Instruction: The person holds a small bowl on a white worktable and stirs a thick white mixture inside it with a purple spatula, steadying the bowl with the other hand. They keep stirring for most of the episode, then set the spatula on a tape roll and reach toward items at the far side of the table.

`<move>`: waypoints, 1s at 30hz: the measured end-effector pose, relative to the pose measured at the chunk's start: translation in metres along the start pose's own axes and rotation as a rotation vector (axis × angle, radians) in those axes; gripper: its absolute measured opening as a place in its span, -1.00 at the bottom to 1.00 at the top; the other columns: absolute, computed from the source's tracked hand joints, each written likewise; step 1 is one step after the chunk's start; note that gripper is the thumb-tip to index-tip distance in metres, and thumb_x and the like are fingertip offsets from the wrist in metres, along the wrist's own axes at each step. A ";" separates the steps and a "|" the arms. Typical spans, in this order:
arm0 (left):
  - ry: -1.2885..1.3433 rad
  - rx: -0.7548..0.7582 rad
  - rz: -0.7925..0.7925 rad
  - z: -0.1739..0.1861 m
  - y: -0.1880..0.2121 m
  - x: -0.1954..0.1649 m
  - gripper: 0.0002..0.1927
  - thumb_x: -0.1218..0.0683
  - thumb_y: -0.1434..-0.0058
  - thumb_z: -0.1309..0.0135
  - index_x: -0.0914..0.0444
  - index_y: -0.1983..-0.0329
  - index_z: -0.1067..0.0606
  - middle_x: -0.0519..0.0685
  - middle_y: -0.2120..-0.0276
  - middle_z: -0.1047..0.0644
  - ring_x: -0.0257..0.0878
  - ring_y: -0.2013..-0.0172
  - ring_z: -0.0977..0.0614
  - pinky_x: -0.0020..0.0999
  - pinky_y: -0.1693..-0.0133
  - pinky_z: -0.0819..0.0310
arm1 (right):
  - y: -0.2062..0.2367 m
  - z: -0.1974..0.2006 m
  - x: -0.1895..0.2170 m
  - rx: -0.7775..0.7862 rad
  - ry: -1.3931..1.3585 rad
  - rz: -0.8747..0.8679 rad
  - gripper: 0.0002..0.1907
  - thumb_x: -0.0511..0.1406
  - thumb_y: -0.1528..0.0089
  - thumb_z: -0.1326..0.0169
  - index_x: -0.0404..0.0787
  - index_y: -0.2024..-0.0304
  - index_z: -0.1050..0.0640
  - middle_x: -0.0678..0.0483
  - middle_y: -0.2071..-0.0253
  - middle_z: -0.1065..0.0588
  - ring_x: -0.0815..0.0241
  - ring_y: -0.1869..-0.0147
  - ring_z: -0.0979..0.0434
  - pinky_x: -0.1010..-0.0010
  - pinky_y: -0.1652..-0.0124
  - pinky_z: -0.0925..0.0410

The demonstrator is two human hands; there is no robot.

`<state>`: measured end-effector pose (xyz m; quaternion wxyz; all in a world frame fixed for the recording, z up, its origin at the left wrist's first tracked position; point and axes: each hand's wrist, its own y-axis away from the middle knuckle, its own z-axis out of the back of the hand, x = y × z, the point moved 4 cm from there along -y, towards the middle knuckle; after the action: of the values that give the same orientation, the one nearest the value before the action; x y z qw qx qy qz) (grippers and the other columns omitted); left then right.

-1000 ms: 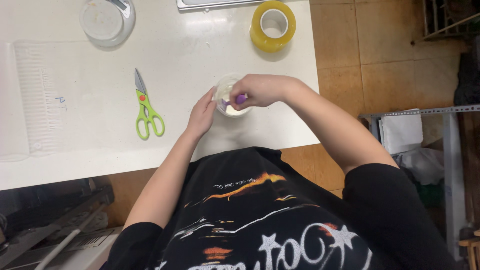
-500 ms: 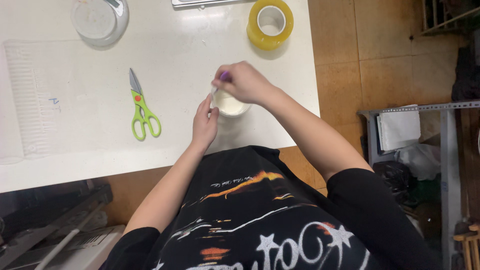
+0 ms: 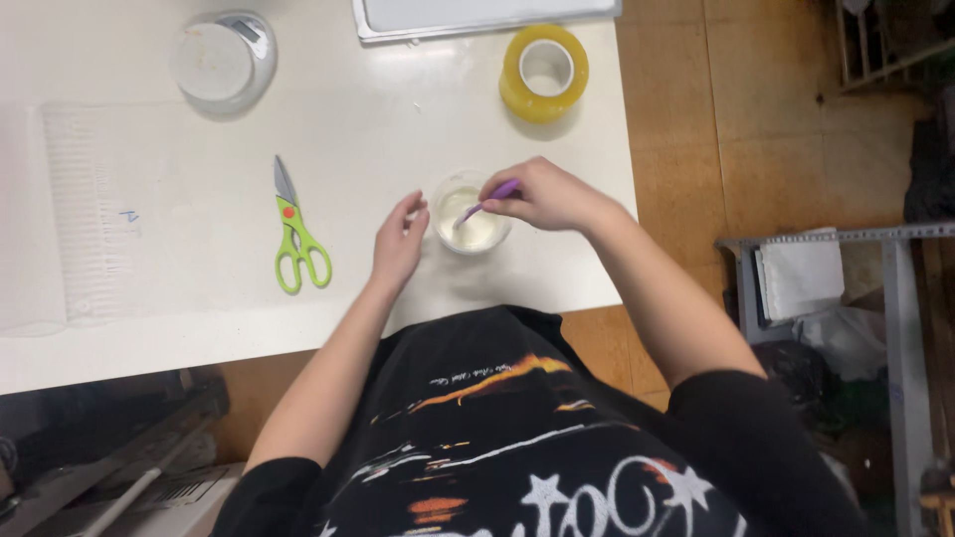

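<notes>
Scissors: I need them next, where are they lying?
In the head view, the green-handled scissors lie on the white table, beyond the left hand, left of the small cup.

cup (image 3: 470,214) on table (image 3: 398,119) | scissors (image 3: 295,231) left | tape roll (image 3: 544,73) behind

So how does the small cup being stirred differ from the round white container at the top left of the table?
The small cup is clear and open, showing creamy white stuff inside; the round white container looks opaque, its contents unseen. The cup is smaller. The right hand dips a purple stick into the cup while the left hand steadies it; the container stands untouched. Both sit upright on the white table.
</notes>
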<state>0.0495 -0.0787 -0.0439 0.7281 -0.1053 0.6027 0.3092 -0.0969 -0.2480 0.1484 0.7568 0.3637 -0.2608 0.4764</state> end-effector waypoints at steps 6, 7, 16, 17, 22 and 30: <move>0.002 -0.081 -0.013 -0.013 0.032 -0.005 -0.51 0.04 -0.30 -0.14 0.26 -0.27 -0.45 0.04 -0.10 -0.57 -0.24 0.14 -0.62 -0.34 0.07 -0.54 | -0.002 -0.008 -0.011 -0.317 -0.009 -0.080 -0.80 -0.21 -0.30 -0.18 -0.20 0.16 -0.68 0.00 0.40 -0.63 0.15 0.42 -0.57 0.39 0.33 -0.41; 0.027 -0.067 -0.030 -0.015 0.033 -0.008 -0.50 0.04 -0.29 -0.14 0.27 -0.28 -0.43 0.05 -0.12 -0.54 -0.25 0.13 -0.62 -0.34 0.09 -0.56 | -0.004 -0.007 -0.012 -0.357 0.020 -0.072 -0.79 -0.20 -0.31 -0.18 -0.20 0.17 -0.69 0.01 0.42 -0.62 0.16 0.44 -0.56 0.39 0.34 -0.41; 0.027 -0.021 -0.044 -0.021 0.023 -0.018 -0.45 0.09 -0.26 -0.08 0.25 -0.33 -0.39 0.04 -0.16 -0.54 -0.20 0.13 -0.64 -0.30 0.11 -0.57 | -0.041 -0.016 -0.012 -0.397 -0.122 -0.180 -0.72 -0.18 -0.32 -0.12 -0.29 0.22 -0.63 0.01 0.44 -0.63 0.26 0.47 -0.62 0.40 0.39 -0.45; -0.003 -0.005 -0.063 -0.021 0.020 -0.017 -0.44 0.08 -0.26 -0.07 0.25 -0.35 -0.39 0.04 -0.16 -0.54 -0.20 0.12 -0.65 -0.30 0.07 -0.56 | -0.044 -0.018 -0.010 -0.377 -0.132 -0.162 -0.72 -0.18 -0.32 -0.12 -0.30 0.21 -0.62 0.00 0.44 -0.63 0.26 0.47 -0.63 0.40 0.39 -0.45; -0.033 0.111 -0.081 -0.015 -0.004 -0.010 -0.44 0.08 -0.27 -0.04 0.20 -0.37 -0.39 0.03 -0.18 -0.55 -0.21 0.11 -0.64 -0.29 0.00 -0.52 | -0.040 -0.022 0.009 -0.149 0.081 0.192 -0.81 -0.25 -0.28 -0.19 -0.25 0.17 -0.65 -0.06 0.32 -0.63 0.05 0.29 -0.63 0.31 0.25 -0.45; -0.001 0.098 0.048 -0.002 -0.001 -0.013 -0.45 0.01 -0.29 -0.09 0.17 -0.36 -0.42 0.02 -0.11 -0.60 -0.24 0.14 -0.65 -0.31 0.06 -0.54 | -0.004 -0.015 0.001 -0.084 -0.015 0.058 -0.83 -0.29 -0.28 -0.17 -0.23 0.13 -0.62 -0.04 0.31 -0.63 0.10 0.28 -0.66 0.34 0.25 -0.46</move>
<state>0.0473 -0.0848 -0.0326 0.7250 -0.0548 0.6192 0.2966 -0.0921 -0.2366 0.1383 0.7553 0.3273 -0.2965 0.4842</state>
